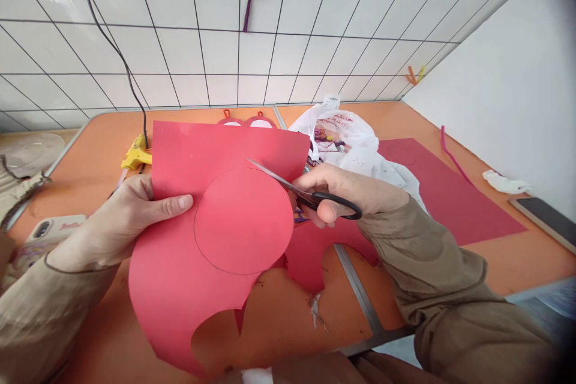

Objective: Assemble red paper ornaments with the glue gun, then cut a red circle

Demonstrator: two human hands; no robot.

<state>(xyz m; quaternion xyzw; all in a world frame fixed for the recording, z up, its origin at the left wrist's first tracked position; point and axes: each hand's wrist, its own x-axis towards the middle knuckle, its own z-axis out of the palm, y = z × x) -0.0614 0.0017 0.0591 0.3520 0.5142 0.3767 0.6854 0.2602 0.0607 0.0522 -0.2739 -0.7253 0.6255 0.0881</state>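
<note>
My left hand [135, 216] pinches the left edge of a large sheet of red paper [180, 264], thumb on its face. A round outline is drawn on the sheet, and its right side is cut along the line. Curved pieces are gone from the sheet's lower edge. In my right hand [337, 192] are scissors [301, 193] with black handles. Their blades lie across the upper right of the circle, pointing up and left. More red paper [310, 252] with curved cutouts hangs or lies behind the sheet, partly hidden.
On the orange table [103, 138] lie a yellow glue gun [135, 153], a white plastic bag [355, 138] of craft bits, another red sheet [441, 192], a dark phone [546, 219] at right and a phone in a pale case [56, 228] at left. A tiled wall stands behind.
</note>
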